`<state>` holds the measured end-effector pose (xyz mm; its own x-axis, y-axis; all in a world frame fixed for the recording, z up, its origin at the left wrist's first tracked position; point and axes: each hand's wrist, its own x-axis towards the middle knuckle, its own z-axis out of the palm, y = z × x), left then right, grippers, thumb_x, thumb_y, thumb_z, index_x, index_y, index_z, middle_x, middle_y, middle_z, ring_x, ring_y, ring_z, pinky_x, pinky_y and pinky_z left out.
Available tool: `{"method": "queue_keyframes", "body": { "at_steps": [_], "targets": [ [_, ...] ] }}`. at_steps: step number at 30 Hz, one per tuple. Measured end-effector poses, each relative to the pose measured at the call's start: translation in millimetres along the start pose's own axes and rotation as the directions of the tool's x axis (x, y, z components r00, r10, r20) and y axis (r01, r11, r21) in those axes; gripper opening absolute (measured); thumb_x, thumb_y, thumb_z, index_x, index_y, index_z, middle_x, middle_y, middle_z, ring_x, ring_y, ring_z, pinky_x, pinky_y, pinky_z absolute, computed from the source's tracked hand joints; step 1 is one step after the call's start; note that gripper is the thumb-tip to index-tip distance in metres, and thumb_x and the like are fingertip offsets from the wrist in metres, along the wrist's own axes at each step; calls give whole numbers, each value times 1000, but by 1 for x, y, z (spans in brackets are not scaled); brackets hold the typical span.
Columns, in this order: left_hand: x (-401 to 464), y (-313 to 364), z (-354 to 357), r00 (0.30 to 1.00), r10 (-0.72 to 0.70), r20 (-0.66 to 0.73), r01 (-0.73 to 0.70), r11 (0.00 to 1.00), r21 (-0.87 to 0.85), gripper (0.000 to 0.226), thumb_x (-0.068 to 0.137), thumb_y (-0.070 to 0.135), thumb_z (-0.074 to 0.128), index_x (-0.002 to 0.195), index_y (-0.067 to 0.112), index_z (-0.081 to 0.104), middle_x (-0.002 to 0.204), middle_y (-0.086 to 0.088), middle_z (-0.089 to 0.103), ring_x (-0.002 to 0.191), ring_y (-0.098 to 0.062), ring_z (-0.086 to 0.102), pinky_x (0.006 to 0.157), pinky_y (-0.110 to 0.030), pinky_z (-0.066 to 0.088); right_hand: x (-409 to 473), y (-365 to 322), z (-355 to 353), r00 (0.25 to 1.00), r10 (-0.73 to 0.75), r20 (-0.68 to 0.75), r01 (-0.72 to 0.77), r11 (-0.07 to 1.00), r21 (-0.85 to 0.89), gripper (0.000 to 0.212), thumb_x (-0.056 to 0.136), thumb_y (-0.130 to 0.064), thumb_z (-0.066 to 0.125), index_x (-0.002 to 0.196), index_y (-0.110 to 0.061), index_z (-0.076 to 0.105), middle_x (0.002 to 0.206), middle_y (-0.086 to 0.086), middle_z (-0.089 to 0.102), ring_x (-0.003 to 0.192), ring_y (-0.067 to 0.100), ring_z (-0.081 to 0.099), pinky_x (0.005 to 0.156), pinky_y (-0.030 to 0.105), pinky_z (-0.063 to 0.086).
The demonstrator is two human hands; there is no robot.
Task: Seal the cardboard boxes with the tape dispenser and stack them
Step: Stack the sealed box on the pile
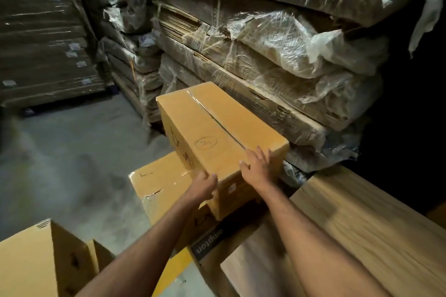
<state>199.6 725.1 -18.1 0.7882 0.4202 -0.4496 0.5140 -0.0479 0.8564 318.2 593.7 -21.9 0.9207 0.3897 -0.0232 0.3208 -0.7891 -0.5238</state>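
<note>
Sealed cardboard box (pixel 217 132), clear tape along its centre seam, circled no. handwritten on top, sits tilted on a 2nd box (pixel 159 181) below it. Near end overhangs twd the person.

Left hand (pixel 204 187) grips the near-left corner of the top box, fingers curled over the top edge. Right hand (pixel 257 164) lies flat on the top near the right corner, fingers straight & spread, pressing, not gripping.

Wooden tabletop (pixel 362 219) to the right, just beside the boxes. Open box w/ raised flaps (pixel 38 260) at bottom left. Behind: stacks of flattened cardboard in plastic wrap (pixel 277 55) on a concrete floor (pixel 72 152). Tape dispenser: can't see it.
</note>
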Motion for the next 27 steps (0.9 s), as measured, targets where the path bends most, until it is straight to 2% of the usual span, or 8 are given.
{"method": "queue_keyframes", "body": {
  "at_steps": [2,5,7,10,16,22,25,27],
  "targets": [
    [-1,21,12,993,75,86,-74,997,-17,24,100,15,48,122,9,56,115,-11,64,100,-20,64,82,-35,57,0,-2,-3,993,-54,106,47,996,72,51,100,-39,49,148,-20,42,166,8,3,151,31,-14,122,44,11],
    [8,35,13,992,88,91,-86,996,-16,25,87,-5,51,106,-1,67,98,-15,67,85,-20,61,75,-32,52,-16,-9,5,999,-41,21,39,997,72,50,100,-40,50,147,-23,44,164,9,-2,151,30,-8,119,45,23],
    [8,29,0,987,68,144,-68,998,-3,31,86,-7,49,109,2,68,104,-9,68,95,-18,62,81,-31,51,-25,-8,16,999,-39,-1,39,999,14,52,102,-40,46,151,-25,37,165,7,-4,151,28,-8,118,44,27],
    [0,25,-8,973,119,198,-143,984,109,45,85,-6,45,125,8,62,121,-4,66,115,-18,59,96,-33,49,-27,-8,19,999,-38,37,41,996,-76,54,105,-42,36,155,-29,25,165,5,-10,151,25,-15,117,44,29],
    [-16,24,0,969,175,176,-197,973,120,49,92,1,48,139,14,51,134,0,57,125,-17,51,108,-37,42,-27,-2,6,984,-57,171,81,987,-137,60,103,-46,38,157,-31,17,165,7,-15,151,25,-20,122,52,17],
    [-48,11,-10,962,272,34,-274,953,128,65,93,5,44,154,23,32,157,4,35,145,-16,32,119,-40,30,-71,5,14,991,-123,-57,125,992,30,51,101,-32,50,149,-20,40,164,7,20,151,24,13,119,48,27],
    [-80,-3,-18,953,298,-62,-291,951,104,55,99,2,40,151,19,38,152,1,41,141,-16,36,113,-30,32,-101,-4,21,957,-280,-78,284,957,50,40,100,-27,50,138,-17,54,148,5,45,139,21,35,113,44,36],
    [-102,-23,-26,946,287,-150,-274,956,100,47,100,5,40,145,15,47,146,-3,50,136,-18,44,114,-35,35,-125,-9,26,919,-389,-61,392,917,72,34,99,-24,50,130,-14,61,136,5,55,130,21,44,109,42,39]
  ]
}}
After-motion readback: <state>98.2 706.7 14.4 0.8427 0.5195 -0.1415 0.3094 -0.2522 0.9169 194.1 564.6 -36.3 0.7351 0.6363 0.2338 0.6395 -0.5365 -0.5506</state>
